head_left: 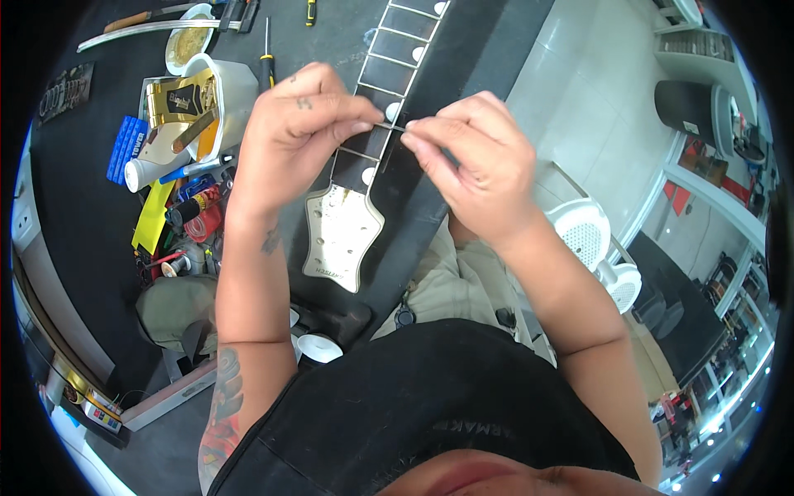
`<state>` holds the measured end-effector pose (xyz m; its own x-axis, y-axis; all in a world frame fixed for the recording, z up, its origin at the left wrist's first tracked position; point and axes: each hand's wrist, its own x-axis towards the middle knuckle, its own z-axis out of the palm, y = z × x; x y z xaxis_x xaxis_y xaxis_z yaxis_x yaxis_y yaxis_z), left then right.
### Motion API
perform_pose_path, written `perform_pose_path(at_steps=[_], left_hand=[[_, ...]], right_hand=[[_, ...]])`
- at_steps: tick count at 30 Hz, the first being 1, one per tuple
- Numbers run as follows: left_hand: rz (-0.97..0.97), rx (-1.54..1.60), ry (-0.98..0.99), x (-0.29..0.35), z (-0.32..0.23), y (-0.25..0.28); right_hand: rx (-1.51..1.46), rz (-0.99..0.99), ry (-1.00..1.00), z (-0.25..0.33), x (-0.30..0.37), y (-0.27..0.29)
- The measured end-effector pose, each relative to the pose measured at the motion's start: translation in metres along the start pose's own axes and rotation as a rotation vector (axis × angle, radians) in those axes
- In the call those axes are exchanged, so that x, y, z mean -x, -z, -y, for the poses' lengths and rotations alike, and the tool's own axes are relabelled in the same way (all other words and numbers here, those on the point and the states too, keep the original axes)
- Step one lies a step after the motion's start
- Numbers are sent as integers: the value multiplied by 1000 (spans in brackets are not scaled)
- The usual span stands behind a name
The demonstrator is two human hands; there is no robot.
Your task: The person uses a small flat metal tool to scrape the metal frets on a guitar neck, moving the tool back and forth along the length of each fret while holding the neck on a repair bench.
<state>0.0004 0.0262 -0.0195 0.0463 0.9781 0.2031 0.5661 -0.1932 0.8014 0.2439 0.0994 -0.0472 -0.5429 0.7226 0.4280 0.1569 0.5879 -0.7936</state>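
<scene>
A guitar neck with a dark fretboard (389,70), metal frets and round pale inlays lies on the black workbench. Its white headstock (341,236) points toward me. Over the fretboard, my left hand (306,128) is closed in a pinch on one end of a short, thin fret wire (392,126). My right hand (475,153) pinches the other end at the fretboard's right edge. Both sets of fingertips cover parts of the wire, and I cannot tell whether it touches the board.
Left of the neck are a yellow-black screwdriver (266,70), a white tub (237,103) of tools, a blue block (126,149) and a bowl (188,45). A grey-green cap-like thing (176,310) sits nearer me. White perforated seats (581,231) stand to the right.
</scene>
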Motion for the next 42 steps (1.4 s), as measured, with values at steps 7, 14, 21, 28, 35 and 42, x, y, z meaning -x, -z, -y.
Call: perform_pose_path(at_steps=[7, 14, 21, 28, 35, 42], left_hand=[[-64, -28, -12, -34, 11, -7], [12, -174, -169, -35, 19, 0], [-102, -155, -91, -54, 12, -6], [43, -119, -93, -40, 18, 2], [53, -190, -124, -36, 16, 3], [-3, -188, -98, -56, 7, -4]], right_hand=[[63, 18, -12, -24, -30, 8], [87, 4, 50, -23, -22, 8], [77, -24, 41, -30, -35, 8], [42, 23, 63, -28, -27, 8], [53, -14, 40, -28, -24, 9], [113, -35, 58, -39, -32, 14]])
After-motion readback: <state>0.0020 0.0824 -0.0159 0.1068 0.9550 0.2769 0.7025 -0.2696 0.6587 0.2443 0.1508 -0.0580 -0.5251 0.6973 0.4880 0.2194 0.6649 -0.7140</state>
